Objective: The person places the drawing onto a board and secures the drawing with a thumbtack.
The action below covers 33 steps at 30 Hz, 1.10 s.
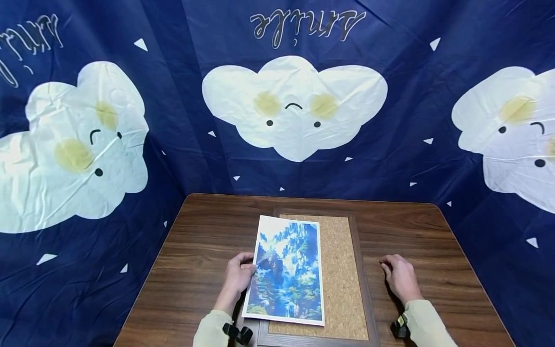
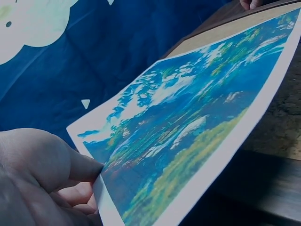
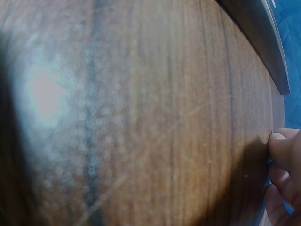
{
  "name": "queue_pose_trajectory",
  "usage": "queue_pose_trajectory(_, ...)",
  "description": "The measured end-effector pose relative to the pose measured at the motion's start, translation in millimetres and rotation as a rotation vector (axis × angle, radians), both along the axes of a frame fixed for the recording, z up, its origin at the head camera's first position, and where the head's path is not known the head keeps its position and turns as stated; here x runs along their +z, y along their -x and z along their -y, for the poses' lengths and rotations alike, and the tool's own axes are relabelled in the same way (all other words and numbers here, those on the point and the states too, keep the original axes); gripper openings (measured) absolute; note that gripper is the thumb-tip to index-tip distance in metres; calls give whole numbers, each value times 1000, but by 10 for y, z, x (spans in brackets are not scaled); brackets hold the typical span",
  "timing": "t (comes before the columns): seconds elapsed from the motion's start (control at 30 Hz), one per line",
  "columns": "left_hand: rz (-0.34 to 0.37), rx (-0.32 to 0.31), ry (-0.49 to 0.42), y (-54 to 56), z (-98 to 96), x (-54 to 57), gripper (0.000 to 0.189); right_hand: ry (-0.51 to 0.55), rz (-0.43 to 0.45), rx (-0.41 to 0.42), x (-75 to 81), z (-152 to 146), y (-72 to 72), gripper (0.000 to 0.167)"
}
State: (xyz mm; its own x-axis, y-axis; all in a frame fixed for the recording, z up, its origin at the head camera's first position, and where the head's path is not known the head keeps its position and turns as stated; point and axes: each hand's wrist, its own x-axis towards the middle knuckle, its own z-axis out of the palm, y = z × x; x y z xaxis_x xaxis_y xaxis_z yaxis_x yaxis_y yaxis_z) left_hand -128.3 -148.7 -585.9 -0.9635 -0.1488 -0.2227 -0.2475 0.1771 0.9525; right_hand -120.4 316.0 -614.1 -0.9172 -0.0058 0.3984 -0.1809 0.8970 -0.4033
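Note:
A printed landscape picture (image 1: 288, 270) of blue mountains and waterfalls, with a white border, lies over the left part of a framed cork board (image 1: 342, 270). My left hand (image 1: 240, 274) pinches its left edge, thumb on the printed face and fingers beneath. In the left wrist view the sheet (image 2: 188, 117) is tilted, raised off the cork along its near edge. My right hand (image 1: 401, 277) rests low at the tabletop, right of the board, with fingers loosely bent. Its fingertips (image 3: 277, 136) are close to the wood in the right wrist view, and no held thing shows.
The brown wood-grain table (image 1: 191, 260) carries the board at its middle. The board's dark wooden frame (image 1: 362, 260) forms a raised edge. A dark blue curtain (image 1: 299, 178) printed with white clouds stands round the back and both sides.

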Motion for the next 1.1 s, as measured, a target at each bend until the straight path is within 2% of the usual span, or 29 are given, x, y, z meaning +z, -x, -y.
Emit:
queue_pose_trajectory(0.13,-7,-6,-14,-22,-30,20,35,4,7,-1,7,0,-4,13)
queue_pose_trajectory(0.27,-22,-8,12,-31,-62,31,35,1,7,0,3,-5,-2,13)
queue_pose_trajectory(0.63,-35,-15,40,-12,-172,28,35,6,6,-6,-3,-3,-8,10)
queue_pose_trajectory(0.87,-44,-25,23,0,-214,37,33,11,8,-5,-10,-8,-4,11)
queue_pose_trajectory(1.1,-17,-28,31,0,-216,41,34,10,-17,-7,-33,4,5,12)
